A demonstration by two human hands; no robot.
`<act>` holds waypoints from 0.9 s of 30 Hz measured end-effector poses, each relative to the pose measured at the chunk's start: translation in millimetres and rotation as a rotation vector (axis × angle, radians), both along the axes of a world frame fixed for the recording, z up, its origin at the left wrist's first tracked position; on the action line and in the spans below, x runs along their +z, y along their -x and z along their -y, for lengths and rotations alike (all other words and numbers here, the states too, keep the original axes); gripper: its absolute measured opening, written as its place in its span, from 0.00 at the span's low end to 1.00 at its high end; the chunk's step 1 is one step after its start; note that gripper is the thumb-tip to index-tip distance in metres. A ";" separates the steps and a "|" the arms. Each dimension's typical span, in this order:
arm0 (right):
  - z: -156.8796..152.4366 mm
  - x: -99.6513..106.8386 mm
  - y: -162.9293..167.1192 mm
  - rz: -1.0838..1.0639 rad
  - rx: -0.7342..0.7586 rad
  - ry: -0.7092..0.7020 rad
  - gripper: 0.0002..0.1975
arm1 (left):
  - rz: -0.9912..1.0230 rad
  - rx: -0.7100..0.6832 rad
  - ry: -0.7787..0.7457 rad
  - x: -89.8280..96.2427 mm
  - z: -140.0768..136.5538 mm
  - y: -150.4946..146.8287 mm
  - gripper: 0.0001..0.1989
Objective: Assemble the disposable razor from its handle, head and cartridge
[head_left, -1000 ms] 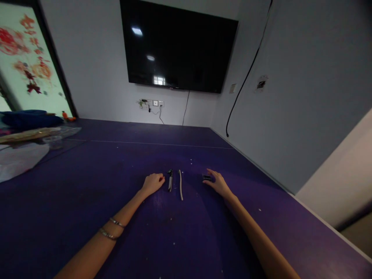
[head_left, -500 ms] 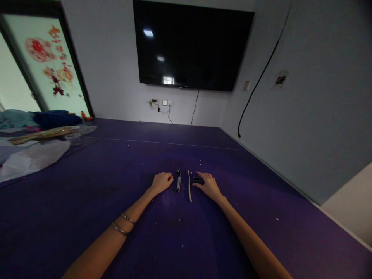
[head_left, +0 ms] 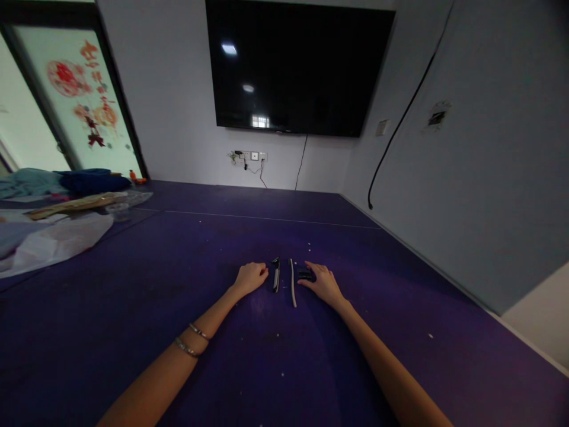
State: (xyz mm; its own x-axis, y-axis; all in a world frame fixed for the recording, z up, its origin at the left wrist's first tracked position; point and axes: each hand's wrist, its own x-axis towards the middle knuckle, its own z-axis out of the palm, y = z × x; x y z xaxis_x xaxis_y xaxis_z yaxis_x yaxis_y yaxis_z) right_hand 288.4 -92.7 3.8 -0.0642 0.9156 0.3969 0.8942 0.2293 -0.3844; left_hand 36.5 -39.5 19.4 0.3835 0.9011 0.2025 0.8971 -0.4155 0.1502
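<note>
My left hand [head_left: 251, 277] rests on the purple surface with its fingers curled into a fist; nothing shows in it. Just right of it lies a razor [head_left: 276, 277] with a dark head and a pale and black handle, apart from the hand. Beside the razor is a slim whitish toothbrush [head_left: 293, 287], its dark head pointing away from me. The thumb and index finger of my right hand [head_left: 325, 284] reach round a small black rectangular thing [head_left: 304, 274], one at each side of it. Its kind is too small to tell.
The purple surface [head_left: 240, 204] runs to the wall. White plastic sheeting [head_left: 57, 243], folded cloths [head_left: 95, 181] and a clear cup [head_left: 118, 210] lie at the left. A television [head_left: 297, 71] hangs ahead; a black cable [head_left: 400, 121] dangles at the right.
The whole view has shifted slightly, so things appear a little further right. Both hands, the razor, the toothbrush and the black thing keep about the same places relative to one another.
</note>
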 end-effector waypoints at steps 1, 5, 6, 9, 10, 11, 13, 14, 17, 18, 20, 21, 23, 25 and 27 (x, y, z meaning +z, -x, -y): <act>-0.4 -0.6 -0.5 -0.007 0.003 0.000 0.33 | 0.000 -0.001 0.000 0.1 0.1 0.0 0.17; -3.6 -5.3 -5.3 -0.065 0.024 0.000 0.33 | 0.000 -0.005 0.000 0.5 0.8 -0.2 0.16; -4.5 -6.6 -7.3 -0.086 0.034 0.001 0.33 | 0.001 -0.005 0.000 0.6 1.0 -0.3 0.16; -6.6 -9.6 -13.5 -0.154 0.079 -0.001 0.32 | -0.001 -0.002 0.000 0.4 1.2 -0.3 0.16; -7.1 -10.3 -15.2 -0.174 0.094 -0.004 0.32 | -0.001 -0.002 -0.001 0.3 1.1 -0.3 0.16; -7.4 -10.9 -16.6 -0.190 0.105 -0.007 0.32 | -0.002 -0.003 -0.002 0.2 0.9 -0.2 0.16; -7.7 -11.7 -18.0 -0.204 0.116 -0.012 0.31 | -0.003 -0.007 -0.005 0.0 0.5 -0.2 0.16; -7.7 -12.0 -18.2 -0.205 0.120 -0.014 0.31 | -0.004 -0.008 -0.006 0.0 0.3 -0.2 0.16; -7.5 -12.8 -17.7 -0.203 0.125 -0.018 0.31 | -0.005 -0.006 -0.005 -0.1 0.1 -0.3 0.16; -7.5 -13.1 -17.5 -0.204 0.123 -0.018 0.31 | -0.006 -0.004 -0.003 0.0 0.2 -0.3 0.16; -7.5 -13.4 -17.3 -0.206 0.119 -0.021 0.30 | -0.007 -0.001 0.003 0.3 0.6 -0.2 0.16; -7.6 -13.6 -17.4 -0.207 0.118 -0.023 0.30 | -0.007 0.000 0.005 0.5 0.8 -0.1 0.16; -8.0 -13.8 -17.8 -0.208 0.123 -0.026 0.30 | -0.006 -0.002 0.008 1.1 1.2 0.1 0.16; -8.5 -13.7 -18.2 -0.209 0.127 -0.028 0.30 | -0.004 -0.004 0.009 1.7 1.6 0.2 0.16; -8.5 -13.4 -18.1 -0.210 0.126 -0.029 0.29 | -0.001 -0.003 0.011 2.3 2.0 0.2 0.16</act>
